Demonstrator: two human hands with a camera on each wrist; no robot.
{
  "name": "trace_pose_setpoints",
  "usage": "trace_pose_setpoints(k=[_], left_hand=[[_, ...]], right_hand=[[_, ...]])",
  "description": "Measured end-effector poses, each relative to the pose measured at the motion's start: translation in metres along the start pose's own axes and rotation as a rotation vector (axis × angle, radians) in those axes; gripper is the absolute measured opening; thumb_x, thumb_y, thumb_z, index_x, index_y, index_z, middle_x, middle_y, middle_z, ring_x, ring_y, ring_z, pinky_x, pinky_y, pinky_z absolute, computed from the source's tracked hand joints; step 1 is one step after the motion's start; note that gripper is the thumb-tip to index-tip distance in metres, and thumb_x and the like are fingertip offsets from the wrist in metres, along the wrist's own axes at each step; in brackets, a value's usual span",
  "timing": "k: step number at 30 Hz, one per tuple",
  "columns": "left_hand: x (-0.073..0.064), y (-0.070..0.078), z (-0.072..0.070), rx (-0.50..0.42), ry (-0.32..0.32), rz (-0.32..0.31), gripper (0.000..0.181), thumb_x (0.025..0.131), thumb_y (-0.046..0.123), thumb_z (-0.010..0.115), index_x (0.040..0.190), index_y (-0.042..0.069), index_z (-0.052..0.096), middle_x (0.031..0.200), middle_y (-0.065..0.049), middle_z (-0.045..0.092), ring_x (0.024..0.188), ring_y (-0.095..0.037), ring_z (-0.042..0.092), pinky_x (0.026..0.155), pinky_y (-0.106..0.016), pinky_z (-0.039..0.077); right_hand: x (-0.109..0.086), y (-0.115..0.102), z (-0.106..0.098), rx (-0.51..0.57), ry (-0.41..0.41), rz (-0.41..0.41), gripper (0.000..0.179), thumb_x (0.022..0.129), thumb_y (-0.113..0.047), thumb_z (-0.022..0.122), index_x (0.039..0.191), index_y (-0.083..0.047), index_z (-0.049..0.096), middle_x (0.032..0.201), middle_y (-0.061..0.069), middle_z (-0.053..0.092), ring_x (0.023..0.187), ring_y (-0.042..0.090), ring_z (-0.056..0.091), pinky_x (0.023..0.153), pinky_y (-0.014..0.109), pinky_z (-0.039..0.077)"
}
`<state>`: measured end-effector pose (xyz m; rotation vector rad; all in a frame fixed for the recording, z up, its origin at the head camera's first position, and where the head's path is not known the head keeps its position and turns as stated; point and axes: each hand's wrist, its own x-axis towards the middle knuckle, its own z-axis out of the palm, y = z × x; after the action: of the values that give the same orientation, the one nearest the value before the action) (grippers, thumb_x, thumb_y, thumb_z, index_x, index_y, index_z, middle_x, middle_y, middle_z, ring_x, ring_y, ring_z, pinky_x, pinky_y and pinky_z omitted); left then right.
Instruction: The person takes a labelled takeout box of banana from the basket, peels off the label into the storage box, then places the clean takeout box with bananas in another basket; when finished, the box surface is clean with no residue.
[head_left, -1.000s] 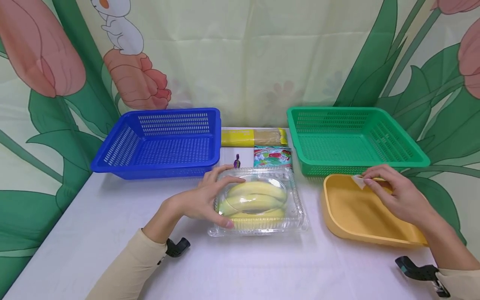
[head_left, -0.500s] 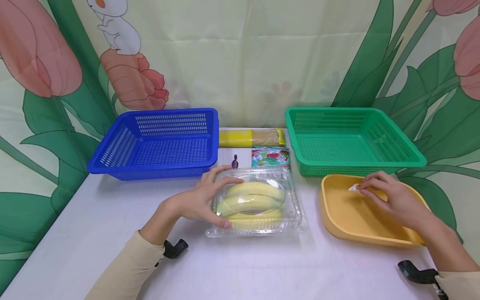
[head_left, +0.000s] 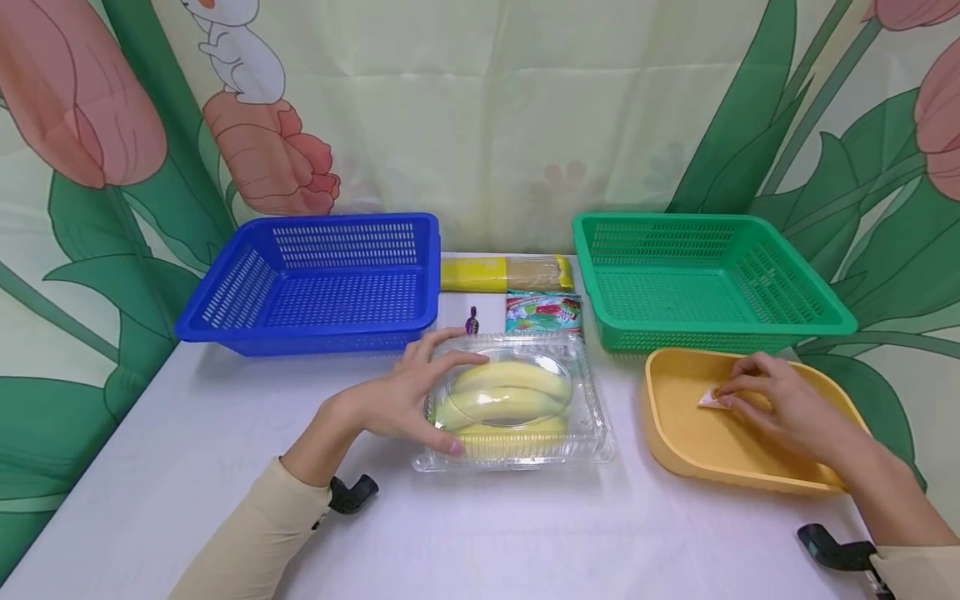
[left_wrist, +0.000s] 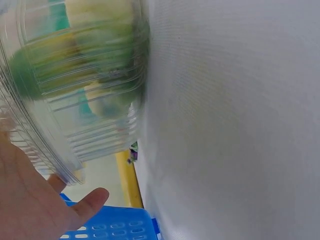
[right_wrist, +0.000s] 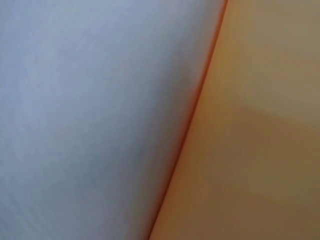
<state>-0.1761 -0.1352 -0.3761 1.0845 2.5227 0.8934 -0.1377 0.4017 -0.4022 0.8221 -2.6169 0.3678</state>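
My left hand [head_left: 408, 400] rests on the left side of a clear plastic clamshell box [head_left: 592, 417], fingers spread on the lid and thumb at its near side. Inside the box lie yellow bananas [head_left: 506, 404], greenish at one end in the left wrist view. Low inside the yellow plastic tub [head_left: 667, 433], my right hand [head_left: 783, 408] pinches a small white-wrapped candy [head_left: 708, 400], mostly hidden by the fingers. The right wrist view is blurred and shows only the tub's wall [right_wrist: 250, 150] beside white cloth.
A blue basket [head_left: 315, 333] stands at the back left, a green basket [head_left: 720, 317] at the back right. Between them lie a yellow pack of noodles [head_left: 487, 273], a colourful flat packet [head_left: 543, 312] and a purple-wrapped candy [head_left: 472, 322]. A printed curtain [head_left: 487, 125] hangs behind.
My right hand has lowered the candy from near the tub's far rim down into the tub. The left hand and the banana box have stayed in place.
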Motion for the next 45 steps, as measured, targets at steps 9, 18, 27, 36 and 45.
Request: trace_pose_setpoints(k=[9, 18, 27, 36, 45], left_hand=[[0.001, 0.001, -0.002, 0.008, -0.005, 0.000, 0.104, 0.068, 0.063, 0.085, 0.156, 0.038, 0.036, 0.169, 0.009, 0.000, 0.152, -0.035, 0.005, 0.112, -0.077, 0.019], [-0.001, 0.000, -0.001, -0.007, -0.002, 0.006, 0.103, 0.068, 0.063, 0.085, 0.156, 0.039, 0.036, 0.169, 0.009, -0.001, 0.153, -0.036, 0.003, 0.113, -0.077, 0.015], [-0.003, 0.000, 0.000, -0.018, 0.006, 0.002, 0.103, 0.069, 0.061, 0.085, 0.156, 0.036, 0.036, 0.170, 0.008, -0.002, 0.153, -0.035, 0.002, 0.114, -0.076, 0.012], [-0.001, 0.000, 0.002, -0.015, 0.003, 0.006, 0.102, 0.069, 0.062, 0.085, 0.156, 0.040, 0.035, 0.170, 0.008, -0.002, 0.153, -0.034, 0.002, 0.114, -0.075, 0.014], [-0.001, 0.001, 0.000, -0.026, -0.001, -0.003, 0.101, 0.070, 0.060, 0.085, 0.156, 0.041, 0.036, 0.170, 0.008, -0.001, 0.154, -0.034, 0.001, 0.114, -0.076, 0.015]], right_hand=[[-0.004, -0.002, 0.001, 0.009, -0.074, 0.040, 0.027, 0.068, -0.004, 0.091, 0.089, -0.018, 0.082, 0.087, -0.012, 0.053, 0.082, 0.003, 0.040, 0.068, 0.017, 0.032], [-0.002, -0.004, -0.006, 0.049, -0.263, 0.153, 0.019, 0.086, -0.018, 0.084, 0.104, -0.021, 0.079, 0.101, -0.011, 0.067, 0.088, 0.007, 0.060, 0.076, 0.012, 0.046], [0.006, -0.002, -0.010, 0.032, -0.305, 0.174, 0.012, 0.092, -0.013, 0.077, 0.101, -0.020, 0.079, 0.104, -0.010, 0.067, 0.094, 0.011, 0.062, 0.081, 0.015, 0.050], [0.003, 0.001, 0.000, 0.008, -0.210, 0.109, 0.025, 0.078, -0.002, 0.085, 0.093, -0.017, 0.073, 0.093, -0.011, 0.065, 0.080, 0.006, 0.058, 0.070, 0.020, 0.051], [0.004, -0.003, -0.005, 0.089, -0.298, 0.193, 0.028, 0.080, -0.018, 0.088, 0.104, -0.015, 0.075, 0.097, -0.007, 0.063, 0.083, 0.007, 0.054, 0.069, 0.021, 0.050]])
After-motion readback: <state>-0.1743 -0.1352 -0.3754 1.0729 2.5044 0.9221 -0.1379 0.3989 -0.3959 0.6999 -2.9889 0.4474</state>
